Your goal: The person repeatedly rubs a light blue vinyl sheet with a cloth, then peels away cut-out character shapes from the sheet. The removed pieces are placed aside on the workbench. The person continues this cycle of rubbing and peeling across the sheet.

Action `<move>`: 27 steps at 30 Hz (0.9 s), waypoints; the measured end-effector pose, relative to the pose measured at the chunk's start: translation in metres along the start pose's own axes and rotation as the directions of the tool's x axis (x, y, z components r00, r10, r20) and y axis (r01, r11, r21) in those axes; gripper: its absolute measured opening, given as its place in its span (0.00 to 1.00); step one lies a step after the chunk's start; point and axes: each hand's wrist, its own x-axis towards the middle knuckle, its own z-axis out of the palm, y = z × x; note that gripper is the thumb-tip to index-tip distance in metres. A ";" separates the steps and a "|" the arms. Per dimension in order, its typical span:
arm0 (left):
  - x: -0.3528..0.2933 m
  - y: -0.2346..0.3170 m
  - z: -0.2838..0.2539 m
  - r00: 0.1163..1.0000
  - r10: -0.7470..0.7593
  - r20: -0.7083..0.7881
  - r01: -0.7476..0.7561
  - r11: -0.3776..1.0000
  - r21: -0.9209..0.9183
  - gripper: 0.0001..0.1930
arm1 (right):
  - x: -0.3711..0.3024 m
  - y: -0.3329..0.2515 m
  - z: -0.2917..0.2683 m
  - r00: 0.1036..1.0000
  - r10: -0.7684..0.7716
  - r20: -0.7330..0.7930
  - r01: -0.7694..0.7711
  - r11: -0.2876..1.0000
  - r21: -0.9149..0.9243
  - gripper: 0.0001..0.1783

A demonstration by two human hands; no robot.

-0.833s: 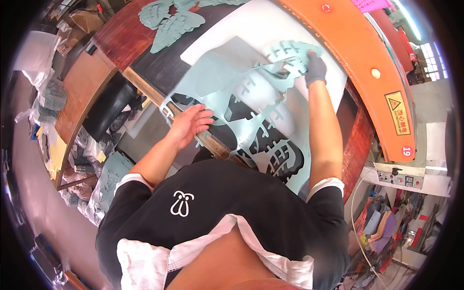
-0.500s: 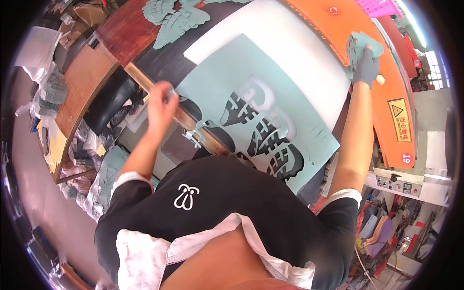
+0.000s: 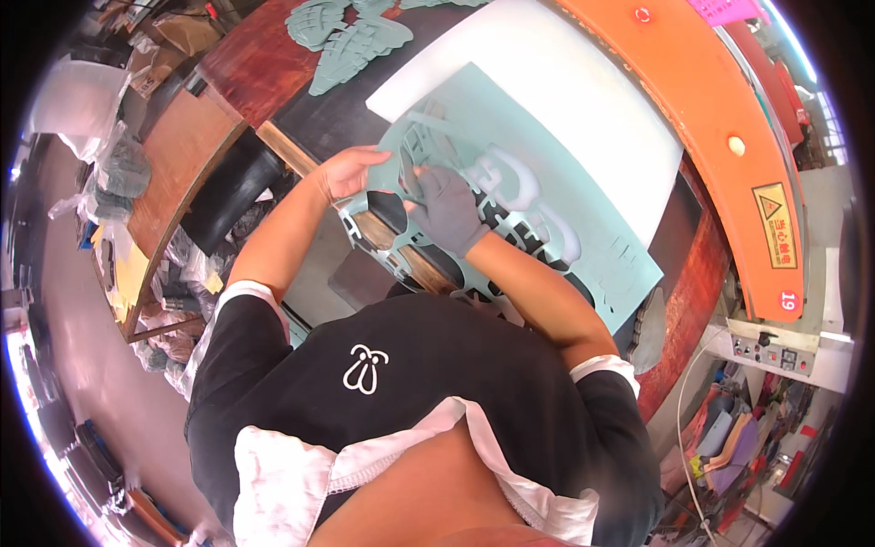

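Your right hand [image 3: 447, 211] pinches a green cutout [image 3: 408, 171], long axis toward table's [image 3: 333, 117] near edge | left hand [image 3: 349, 173] just left, grip unclear

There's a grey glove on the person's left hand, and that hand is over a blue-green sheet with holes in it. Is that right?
Almost! The head view shows the grey glove on the person's right hand, not the left hand. That hand is over a blue-green sheet with holes in it.
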 end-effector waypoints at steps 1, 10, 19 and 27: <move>0.002 -0.005 0.004 0.998 -0.002 0.062 0.007 0.996 -0.084 0.23 | -0.001 0.001 -0.005 0.998 0.031 0.045 -0.031 0.999 0.007 0.28; 0.006 -0.012 0.033 0.982 0.188 0.033 -0.182 0.974 -0.139 0.22 | 0.002 0.031 -0.018 0.843 0.531 0.088 -0.515 0.750 0.415 0.31; -0.015 0.014 0.020 0.982 0.092 -0.167 -0.019 0.918 0.395 0.17 | 0.051 0.092 -0.175 0.480 0.854 -0.199 -0.351 0.395 0.849 0.21; 0.008 0.019 0.019 0.991 0.087 -0.102 -0.012 0.819 0.574 0.17 | 0.012 0.130 -0.270 0.461 0.727 -0.509 -0.509 0.686 0.521 0.20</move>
